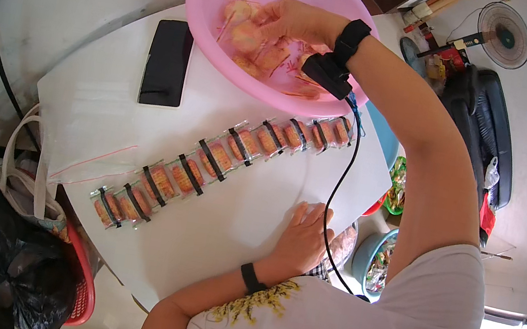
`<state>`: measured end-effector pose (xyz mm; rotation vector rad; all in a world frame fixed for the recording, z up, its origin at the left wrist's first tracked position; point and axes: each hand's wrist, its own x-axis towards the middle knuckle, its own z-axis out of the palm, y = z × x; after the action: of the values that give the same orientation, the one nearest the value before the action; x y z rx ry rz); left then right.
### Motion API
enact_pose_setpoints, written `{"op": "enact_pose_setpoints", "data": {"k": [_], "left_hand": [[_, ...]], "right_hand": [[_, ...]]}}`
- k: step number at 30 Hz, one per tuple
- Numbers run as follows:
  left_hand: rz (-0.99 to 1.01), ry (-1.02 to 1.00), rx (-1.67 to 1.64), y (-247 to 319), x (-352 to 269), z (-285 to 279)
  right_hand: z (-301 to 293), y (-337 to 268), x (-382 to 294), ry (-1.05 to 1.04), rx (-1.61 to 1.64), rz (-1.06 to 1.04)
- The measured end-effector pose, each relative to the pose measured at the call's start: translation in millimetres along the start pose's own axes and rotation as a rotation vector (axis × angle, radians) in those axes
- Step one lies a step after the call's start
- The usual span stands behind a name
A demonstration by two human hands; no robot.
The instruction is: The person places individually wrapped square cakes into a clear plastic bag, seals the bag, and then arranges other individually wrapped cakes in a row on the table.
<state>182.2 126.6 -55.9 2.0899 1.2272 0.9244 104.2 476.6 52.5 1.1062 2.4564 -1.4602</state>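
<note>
My right hand [287,24] reaches into a large pink plastic basin [264,96]. Its fingers are on a clear plastic packet [247,37] with a round, flat, pale snack inside, and appear to grip it. More such packets [273,59] lie loose in the basin. Palm down, my left hand [302,239] rests on the white table [227,226] near my body, holding nothing. Between the hands, a slanting row of clear packets [215,156] with orange-brown biscuit-like pieces runs across the table. Black strips lie across the row at intervals.
A dark-screened phone [167,63] and a clear zip bag [96,162] lie on the table. A black cable [342,177] hangs from my right wrist past my left hand. Left, a black plastic bag [18,254] sits by a red basket [85,291]. Filled tubs [375,261] stand right.
</note>
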Motion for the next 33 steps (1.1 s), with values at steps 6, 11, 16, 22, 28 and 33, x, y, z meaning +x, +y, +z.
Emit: {"op": "enact_pose_setpoints", "data": {"k": [6, 11, 16, 22, 28, 33], "left_hand": [[0.009, 0.052, -0.074, -1.3, -0.4, 3.4], [-0.011, 0.038, -0.079, -2.1, 1.4, -6.0], [-0.009, 0.022, -0.086, 2.4, 1.7, -7.6], [0.009, 0.044, -0.097, 2.0, 2.0, -6.5], [-0.001, 0.057, -0.081, 1.3, 2.2, -5.1], [0.002, 0.053, -0.104, 1.6, 2.8, -7.7]], "right_hand": [[-57.3, 7.8, -27.6, -0.018, 0.095, 0.049], [-55.4, 20.6, -48.7, -0.083, -0.257, 0.251], [-36.5, 50.9, -51.1, -0.232, -0.707, -0.010], [-30.7, 51.0, -51.3, -0.277, -0.750, 0.001], [-41.2, 49.0, -41.0, -0.364, -0.923, 0.135], [-58.9, 38.3, -40.8, -0.257, -0.695, 0.084]]}}
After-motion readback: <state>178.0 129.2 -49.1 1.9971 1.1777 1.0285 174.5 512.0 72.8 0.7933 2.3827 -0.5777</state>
